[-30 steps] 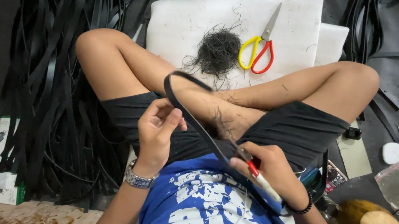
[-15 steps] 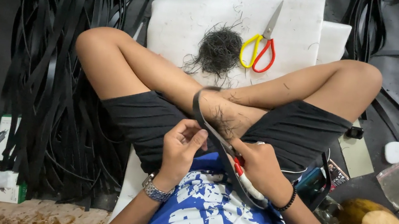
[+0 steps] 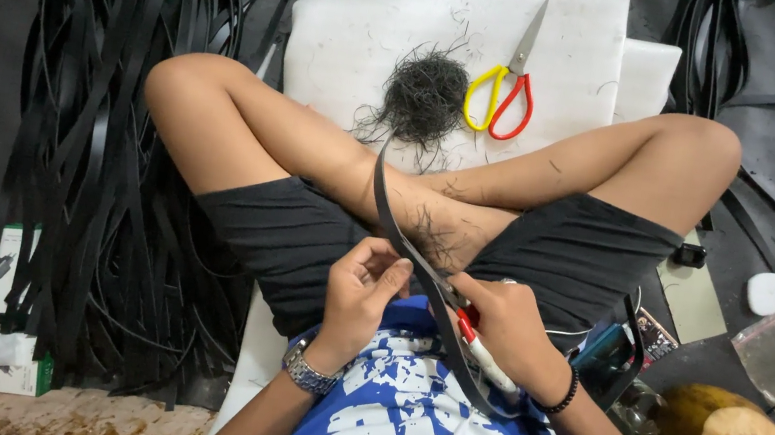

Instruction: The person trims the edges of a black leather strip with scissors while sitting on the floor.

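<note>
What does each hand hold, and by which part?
Left hand pinches the black strip at its lower stretch; right hand grips a red-and-white cutting tool by its handle.

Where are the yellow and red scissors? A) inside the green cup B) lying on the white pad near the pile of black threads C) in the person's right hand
B: the scissors lie untouched on the white pad, right beside the pile of black threads.

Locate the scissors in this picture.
The scissors lie on the white board beyond the person's crossed legs, just right of the black trimmings pile.
</note>
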